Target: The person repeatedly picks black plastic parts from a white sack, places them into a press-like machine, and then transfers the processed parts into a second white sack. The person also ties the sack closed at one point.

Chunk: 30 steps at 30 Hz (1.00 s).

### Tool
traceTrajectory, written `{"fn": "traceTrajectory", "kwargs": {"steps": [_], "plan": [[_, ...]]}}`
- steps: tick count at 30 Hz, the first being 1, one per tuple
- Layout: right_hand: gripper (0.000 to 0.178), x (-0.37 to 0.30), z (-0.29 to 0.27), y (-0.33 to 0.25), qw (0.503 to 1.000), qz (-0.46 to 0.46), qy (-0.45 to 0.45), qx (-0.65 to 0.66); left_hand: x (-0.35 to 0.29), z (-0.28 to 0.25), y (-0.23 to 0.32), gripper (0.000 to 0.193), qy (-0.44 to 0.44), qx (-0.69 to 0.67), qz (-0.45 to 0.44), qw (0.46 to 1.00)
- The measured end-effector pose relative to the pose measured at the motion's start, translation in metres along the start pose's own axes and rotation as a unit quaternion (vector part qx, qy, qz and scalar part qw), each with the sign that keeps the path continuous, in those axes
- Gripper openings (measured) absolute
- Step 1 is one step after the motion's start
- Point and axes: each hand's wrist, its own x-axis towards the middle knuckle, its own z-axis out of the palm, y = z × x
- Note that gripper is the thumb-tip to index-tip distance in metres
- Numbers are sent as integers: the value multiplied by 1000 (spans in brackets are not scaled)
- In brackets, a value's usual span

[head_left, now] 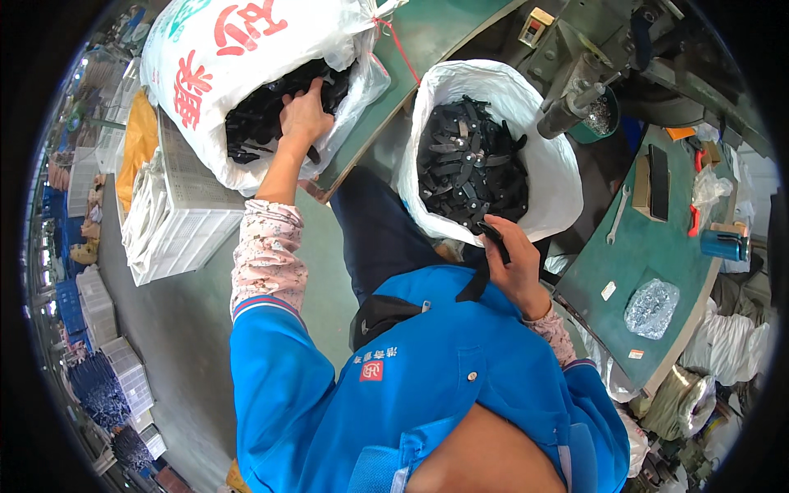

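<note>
While the right hand pinches a black piece at the near rim of the open white sack, our landmark, the left hand is off to its left, fingers bent among black parts in the printed sack, and whether they grip one, I cannot tell! More black parts heap inside the open sack; a red string runs to its far-left rim, and a metal cylinder crowds its far-right edge! Left of it, beyond the leg, sits a white crate; right of it, a green bench carries a wrench and a clear plastic bag
</note>
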Motion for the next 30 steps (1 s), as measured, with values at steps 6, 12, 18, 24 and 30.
{"fn": "traceTrajectory", "kwargs": {"steps": [6, 12, 18, 24, 30], "plan": [[22, 1, -1, -3, 1000, 10, -10, 3, 14, 16, -18, 72, 53, -31, 19, 998], [25, 1, 1, -1, 1000, -5, 12, -12, -2, -6, -16, 70, 43, -113, 11, 993], [31, -3, 5, 2, 970, 152, 47, 183, 3, -43, -47, 57, 82, -217, -18, 973], [32, 6, -1, -2, 930, 217, 27, 296, -24, -56, -47, 44, 22, -626, -17, 779], [53, 13, -6, -3, 833, 303, 32, 461, -42, -49, -60, 43, 23, -759, -13, 651]]}}
